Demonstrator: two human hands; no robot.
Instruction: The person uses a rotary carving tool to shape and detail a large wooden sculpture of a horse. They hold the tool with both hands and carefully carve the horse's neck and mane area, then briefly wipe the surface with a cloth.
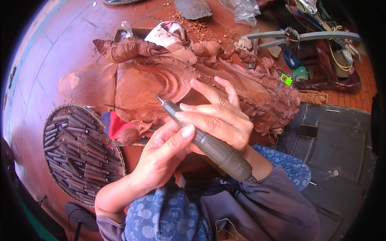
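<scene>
A dark grey-green rotary handpiece (215, 150) slants across the middle, its cord end low at the right. Its thin bit meets the reddish wood carving (140, 82), beside curved ridges cut into a smooth hollow. My left hand (165, 150) grips the handpiece from the left, with the thumb pressed along its front part. From the right, my right hand (221, 116) closes on the same tool. Two of its fingertips rest near the nose of the handpiece, while two other fingers reach out over the carving. The underside of both grips is hidden.
At left stands a round woven basket (120, 160) of several dark carving tools (86, 148). A phone (308, 130) lies on a dark panel (337, 148) at right. Beyond the carving are a white cloth bundle (171, 33), wood shavings (193, 30), a metal clamp-like frame (329, 36) and plastic sheeting (246, 12).
</scene>
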